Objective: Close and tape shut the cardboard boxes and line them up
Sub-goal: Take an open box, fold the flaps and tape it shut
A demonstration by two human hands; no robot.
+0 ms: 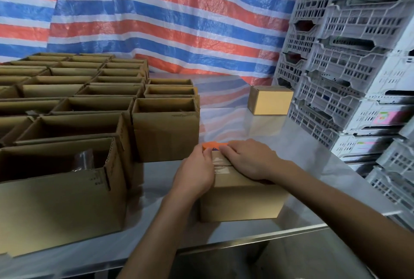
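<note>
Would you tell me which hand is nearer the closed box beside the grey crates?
Right. The right hand lies on the near box, in front of that closed box; the left hand touches the same near box, further left.

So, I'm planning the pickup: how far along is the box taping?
Done: one closed box stands by the crates. In hand: left hand and right hand press a second box, tape on its seam, orange dispenser at its far edge. Left: rows of open boxes, unsealed.

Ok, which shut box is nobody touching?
The small box by the grey crates. The open boxes sit left; the left hand and right hand rest on the near box.
</note>
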